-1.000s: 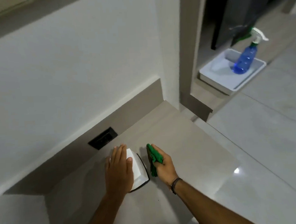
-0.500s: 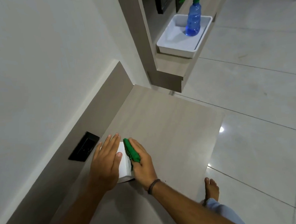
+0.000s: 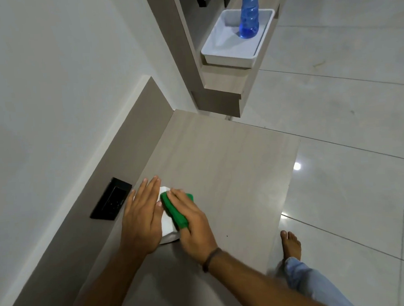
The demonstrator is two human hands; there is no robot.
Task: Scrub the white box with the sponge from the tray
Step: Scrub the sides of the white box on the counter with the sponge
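Note:
A small white box (image 3: 167, 224) lies on the wooden counter (image 3: 220, 166) near the wall. My left hand (image 3: 142, 216) rests flat on its left part, fingers spread, holding it down. My right hand (image 3: 193, 220) grips a green sponge (image 3: 174, 209) and presses it onto the box's right top side. Most of the box is hidden under both hands. The white tray (image 3: 228, 55) stands on a ledge at the far right.
A blue spray bottle (image 3: 249, 17) stands in the tray. A black wall socket (image 3: 111, 199) sits just left of the box. The counter's right edge drops to a glossy tiled floor (image 3: 350, 145), where my bare foot (image 3: 290, 245) stands.
My right hand with the sponge has moved from beside the box onto its top. The left hand stays on the box. The camera view has swung to the right and down.

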